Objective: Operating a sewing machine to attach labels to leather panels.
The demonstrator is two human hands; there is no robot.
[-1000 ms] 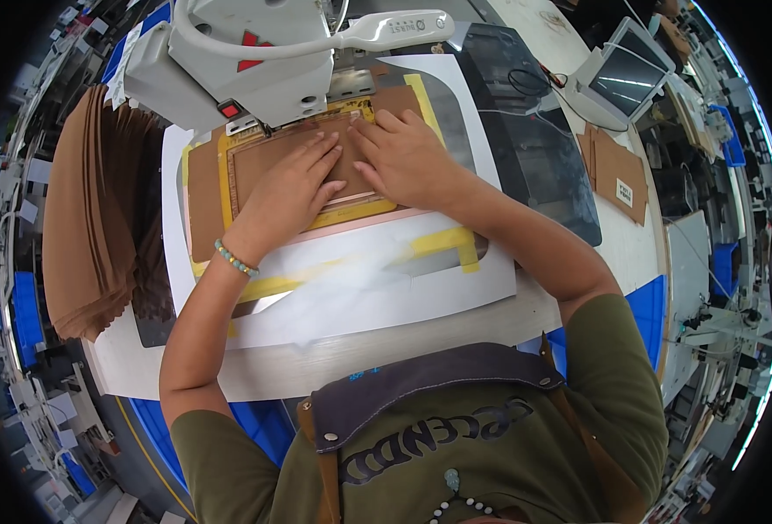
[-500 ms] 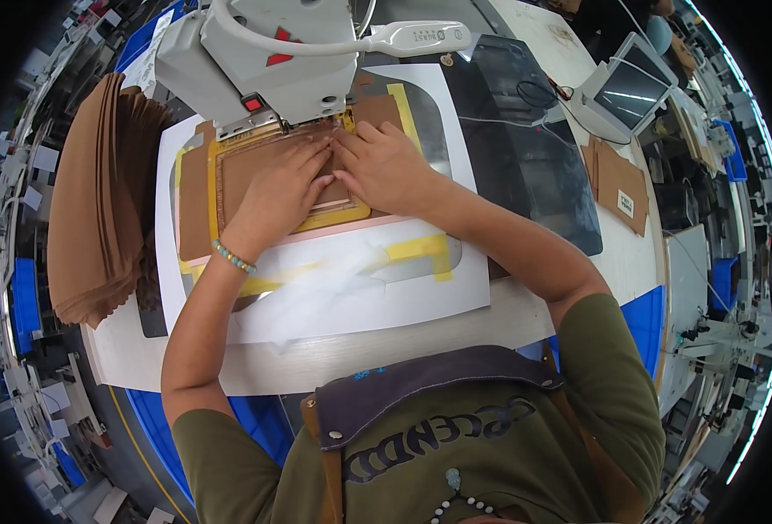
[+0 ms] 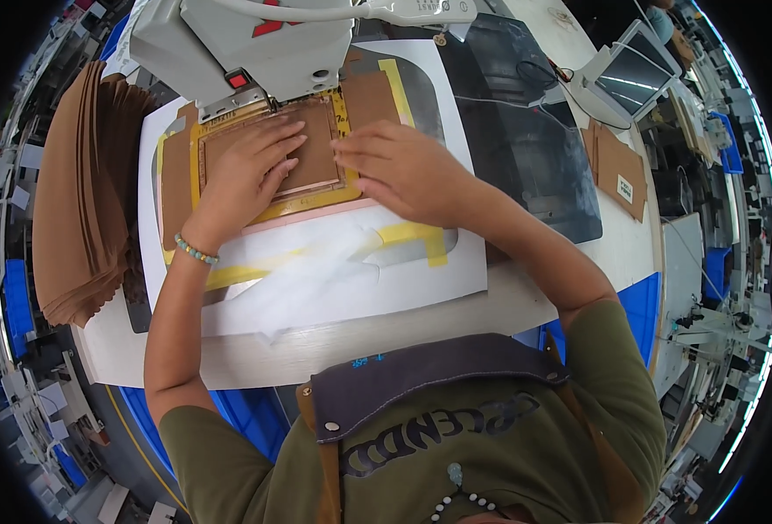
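A brown panel (image 3: 314,140) lies inside a yellow rectangular frame (image 3: 303,204) beneath a white machine head (image 3: 228,52), likely a sewing machine. My left hand (image 3: 242,170) rests flat over the left part of the panel, fingers stretched toward the machine's needle area. At the frame's right side, my right hand (image 3: 403,166) touches the edge with extended fingers, thumb apart below them. Neither hand visibly grips anything. The frame sits on a taped grey plate (image 3: 425,109) over white paper (image 3: 456,253), with thin translucent white sheeting (image 3: 316,279) nearer me.
A tall fan of brown sheets (image 3: 80,201) stands at the left. To the right are a dark glossy panel (image 3: 534,157), a small screen (image 3: 635,83) and several brown pieces (image 3: 617,179) with a white label. Blue bins (image 3: 639,319) sit below the table edge.
My hands have moved apart from where they met near the panel's middle: the left shifted left, the right moved to the frame's right edge. The whole view has shifted slightly.
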